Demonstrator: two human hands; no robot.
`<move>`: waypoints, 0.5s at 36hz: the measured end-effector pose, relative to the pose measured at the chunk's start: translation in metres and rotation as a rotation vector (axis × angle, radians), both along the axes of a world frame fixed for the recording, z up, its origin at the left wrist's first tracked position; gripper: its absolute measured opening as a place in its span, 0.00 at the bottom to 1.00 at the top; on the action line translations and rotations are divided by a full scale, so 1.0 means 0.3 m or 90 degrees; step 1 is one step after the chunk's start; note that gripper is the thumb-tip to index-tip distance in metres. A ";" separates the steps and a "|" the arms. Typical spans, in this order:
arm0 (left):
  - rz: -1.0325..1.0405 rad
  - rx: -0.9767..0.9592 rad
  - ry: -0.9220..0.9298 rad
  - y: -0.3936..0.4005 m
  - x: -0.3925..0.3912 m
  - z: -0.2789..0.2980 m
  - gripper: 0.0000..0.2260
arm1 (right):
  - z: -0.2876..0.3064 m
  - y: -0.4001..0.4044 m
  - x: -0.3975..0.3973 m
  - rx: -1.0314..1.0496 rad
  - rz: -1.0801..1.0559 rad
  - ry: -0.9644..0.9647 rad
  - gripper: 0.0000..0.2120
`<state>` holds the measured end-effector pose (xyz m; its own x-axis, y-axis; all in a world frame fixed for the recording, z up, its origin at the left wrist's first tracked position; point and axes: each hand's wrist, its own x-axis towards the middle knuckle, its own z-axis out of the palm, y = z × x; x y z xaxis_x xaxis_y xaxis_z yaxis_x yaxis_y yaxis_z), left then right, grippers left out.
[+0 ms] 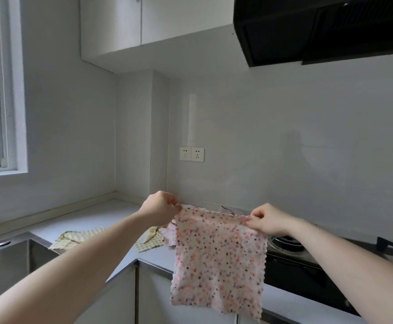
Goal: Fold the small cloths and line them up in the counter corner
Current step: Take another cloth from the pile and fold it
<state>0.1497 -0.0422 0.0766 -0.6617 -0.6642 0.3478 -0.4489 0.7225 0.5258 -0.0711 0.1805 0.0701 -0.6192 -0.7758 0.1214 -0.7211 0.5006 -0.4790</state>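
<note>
A pink cloth with small dark and red dots hangs spread out in the air above the counter. My left hand pinches its top left corner. My right hand pinches its top right corner. Two yellow-green checked cloths lie on the counter behind my left arm, one near the sink and another crumpled beside a further pink cloth. A bit of patterned cloth shows behind the held one by the wall.
A steel sink sits at the left. A black gas hob lies at the right under a black hood. Two wall sockets are on the back wall. The counter corner lies behind my left hand.
</note>
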 end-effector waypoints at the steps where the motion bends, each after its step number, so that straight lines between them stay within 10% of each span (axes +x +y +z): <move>1: 0.004 0.002 -0.003 -0.005 -0.009 -0.006 0.07 | -0.004 -0.002 -0.009 -0.007 -0.016 0.010 0.21; 11: -0.018 0.061 0.287 -0.016 -0.089 0.045 0.05 | 0.058 -0.008 -0.036 -0.323 -0.121 0.107 0.03; 18: -0.083 0.050 0.225 0.047 -0.027 -0.052 0.07 | -0.024 0.098 -0.011 -0.258 -0.049 0.101 0.07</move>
